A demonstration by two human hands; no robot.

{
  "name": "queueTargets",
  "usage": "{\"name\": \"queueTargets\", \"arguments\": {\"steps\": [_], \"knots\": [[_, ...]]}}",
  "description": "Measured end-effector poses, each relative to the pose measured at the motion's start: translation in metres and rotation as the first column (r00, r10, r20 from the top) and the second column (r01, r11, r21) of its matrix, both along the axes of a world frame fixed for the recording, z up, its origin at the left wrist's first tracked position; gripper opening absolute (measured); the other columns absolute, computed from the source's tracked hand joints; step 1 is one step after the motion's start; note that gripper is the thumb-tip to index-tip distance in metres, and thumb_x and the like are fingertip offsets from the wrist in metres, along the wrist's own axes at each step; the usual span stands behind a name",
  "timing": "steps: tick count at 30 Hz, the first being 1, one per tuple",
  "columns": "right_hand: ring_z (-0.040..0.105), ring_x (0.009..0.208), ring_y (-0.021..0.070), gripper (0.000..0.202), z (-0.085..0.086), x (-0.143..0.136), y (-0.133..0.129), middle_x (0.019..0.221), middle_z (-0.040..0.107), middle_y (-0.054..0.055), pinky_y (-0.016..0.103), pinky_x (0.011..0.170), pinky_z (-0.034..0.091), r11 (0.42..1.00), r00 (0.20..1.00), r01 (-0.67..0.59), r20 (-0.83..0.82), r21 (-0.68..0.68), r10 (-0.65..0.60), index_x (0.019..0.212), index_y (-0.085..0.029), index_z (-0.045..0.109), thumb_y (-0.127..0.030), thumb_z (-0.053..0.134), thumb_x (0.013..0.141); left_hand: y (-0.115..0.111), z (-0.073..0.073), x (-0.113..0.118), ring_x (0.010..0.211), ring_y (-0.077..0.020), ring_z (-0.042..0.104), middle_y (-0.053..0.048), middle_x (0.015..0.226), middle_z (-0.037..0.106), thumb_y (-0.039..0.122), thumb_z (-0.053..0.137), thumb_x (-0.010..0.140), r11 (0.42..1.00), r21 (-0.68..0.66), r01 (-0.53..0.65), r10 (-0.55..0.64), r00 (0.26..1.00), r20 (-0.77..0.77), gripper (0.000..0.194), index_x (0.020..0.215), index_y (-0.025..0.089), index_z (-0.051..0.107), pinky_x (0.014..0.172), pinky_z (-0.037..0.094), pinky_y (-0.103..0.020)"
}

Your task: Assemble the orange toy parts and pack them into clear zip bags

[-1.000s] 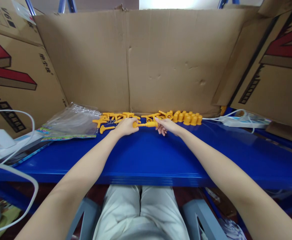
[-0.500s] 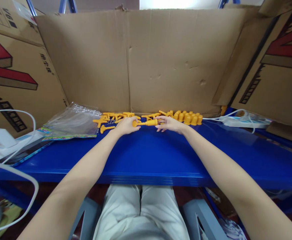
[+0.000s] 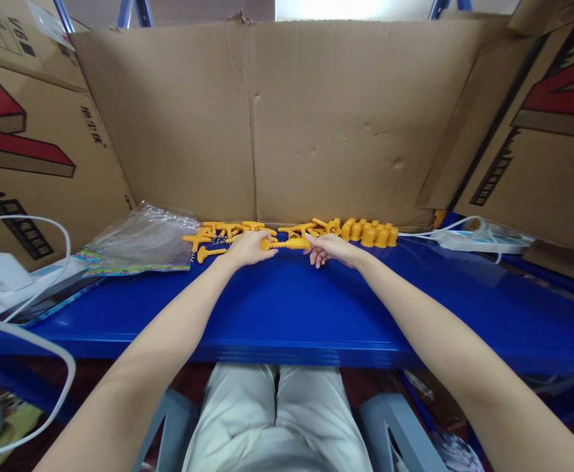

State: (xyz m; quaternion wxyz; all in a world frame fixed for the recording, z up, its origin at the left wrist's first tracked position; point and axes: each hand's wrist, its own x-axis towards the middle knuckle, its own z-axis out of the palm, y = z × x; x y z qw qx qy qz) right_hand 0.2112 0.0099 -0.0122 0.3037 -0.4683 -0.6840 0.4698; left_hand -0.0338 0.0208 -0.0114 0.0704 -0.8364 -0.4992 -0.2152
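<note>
My left hand [image 3: 250,248] is closed around the left end of a yellow plastic piece [image 3: 293,243] with a ribbed, screw-like shaft and a wider body on its right. It is held level just above the blue table. At that wider end my right hand [image 3: 333,249] grips with thumb and curled fingers, which hide part of it. Behind and left of my left hand lie several yellow T-shaped plastic parts [image 3: 205,252], with small dark chains among them. Yellow cup-shaped plastic pieces [image 3: 374,233] stand in rows right of my right hand.
The blue table [image 3: 297,308] backs onto a tall cardboard sheet [image 3: 346,118]. Clear plastic bags [image 3: 144,239] lie at left, beside a white power strip [image 3: 26,282] with looping cables. Another white power strip [image 3: 486,240] is at right. Large cardboard boxes [image 3: 36,196] flank both sides.
My right hand's fingers have gone from spread to curled, with its thumb now against the wide end of the yellow piece. My left hand has barely moved.
</note>
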Motion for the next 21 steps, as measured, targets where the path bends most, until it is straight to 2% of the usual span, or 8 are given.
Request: {"name": "queueTargets", "arguments": {"steps": [2, 4, 6, 9, 11, 13, 17, 21], "knots": [[0.058, 0.043, 0.0094, 0.052, -0.001, -0.001, 0.001, 0.056, 0.064, 0.006, 0.017, 0.038, 0.042, 1.000, 1.000, 0.010, 0.019, -0.016, -0.009, 0.078, -0.012, 0.063, -0.058, 0.041, 0.091, 0.000, 0.000, 0.000, 0.084, -0.0229, 0.065, -0.004, 0.087, 0.070, 0.052, 0.059, 0.074, 1.000, 0.006, -0.004, 0.004, 1.000, -0.002, 0.039, 0.097, 0.021, 0.064, 0.068, 0.045, -0.029], [0.060, 0.048, 0.0092, 0.046, -0.001, -0.001, 0.001, 0.068, 0.068, 0.008, 0.016, 0.040, 0.043, 1.000, 1.000, 0.001, 0.024, 0.002, -0.001, 0.087, -0.012, 0.063, -0.054, 0.047, 0.090, 0.000, 0.000, 0.000, 0.084, -0.0230, 0.065, -0.004, 0.087, 0.071, 0.052, 0.059, 0.074, 1.000, 0.009, -0.004, 0.004, 1.000, -0.001, 0.039, 0.097, 0.021, 0.064, 0.067, 0.045, -0.029], [0.065, 0.059, 0.0098, 0.034, -0.001, 0.001, 0.001, 0.093, 0.070, 0.010, 0.017, 0.046, 0.048, 0.998, 1.000, -0.020, -0.005, 0.059, 0.021, 0.104, -0.014, 0.062, -0.042, 0.063, 0.085, -0.001, 0.000, 0.000, 0.084, -0.0227, 0.065, -0.004, 0.086, 0.070, 0.052, 0.059, 0.074, 1.000, 0.009, -0.003, 0.003, 1.000, 0.004, 0.038, 0.097, 0.021, 0.064, 0.067, 0.045, -0.029], [0.067, 0.069, 0.0101, 0.045, -0.001, 0.003, 0.001, 0.110, 0.067, 0.010, 0.019, 0.057, 0.052, 0.990, 0.999, -0.024, -0.043, 0.138, 0.030, 0.115, -0.017, 0.058, -0.024, 0.075, 0.075, -0.002, 0.000, 0.000, 0.083, -0.0221, 0.065, -0.004, 0.085, 0.070, 0.051, 0.060, 0.074, 1.000, 0.009, -0.004, 0.004, 1.000, 0.008, 0.038, 0.097, 0.021, 0.065, 0.068, 0.045, -0.029], [0.067, 0.066, 0.0100, 0.034, 0.000, 0.003, 0.001, 0.102, 0.069, 0.010, 0.019, 0.058, 0.052, 0.989, 0.999, -0.010, -0.040, 0.150, 0.016, 0.107, -0.014, 0.062, -0.024, 0.074, 0.076, -0.002, 0.000, 0.000, 0.083, -0.0220, 0.065, -0.003, 0.086, 0.070, 0.051, 0.060, 0.074, 1.000, 0.006, -0.001, 0.001, 1.000, 0.001, 0.038, 0.096, 0.021, 0.065, 0.069, 0.045, -0.029], [0.065, 0.061, 0.0100, 0.024, 0.000, 0.001, 0.001, 0.088, 0.071, 0.010, 0.019, 0.055, 0.050, 0.990, 0.999, -0.004, -0.031, 0.142, 0.008, 0.092, -0.011, 0.065, -0.032, 0.069, 0.081, -0.002, 0.000, 0.000, 0.084, -0.0221, 0.065, -0.003, 0.086, 0.070, 0.052, 0.060, 0.074, 1.000, 0.006, 0.000, 0.000, 1.000, -0.008, 0.038, 0.097, 0.022, 0.064, 0.069, 0.046, -0.029], [0.059, 0.045, 0.0096, 0.050, -0.004, -0.006, 0.000, 0.058, 0.066, 0.008, 0.018, 0.044, 0.045, 0.998, 0.999, 0.020, -0.037, 0.051, -0.018, 0.068, -0.012, 0.061, -0.055, 0.049, 0.089, -0.003, 0.001, 0.002, 0.086, -0.0234, 0.065, -0.005, 0.089, 0.071, 0.053, 0.059, 0.075, 1.000, 0.022, 0.016, -0.015, 1.000, -0.025, 0.040, 0.098, 0.021, 0.064, 0.071, 0.047, -0.030], [0.051, 0.033, 0.0092, 0.064, -0.006, -0.009, 0.000, 0.045, 0.059, 0.006, 0.018, 0.031, 0.035, 0.998, 0.999, 0.032, 0.008, -0.054, -0.032, 0.065, -0.015, 0.058, -0.067, 0.028, 0.090, -0.005, 0.003, 0.003, 0.087, -0.0240, 0.065, -0.006, 0.090, 0.070, 0.053, 0.059, 0.075, 1.000, 0.026, 0.014, -0.013, 0.999, -0.031, 0.039, 0.097, 0.020, 0.064, 0.071, 0.047, -0.030]]}}
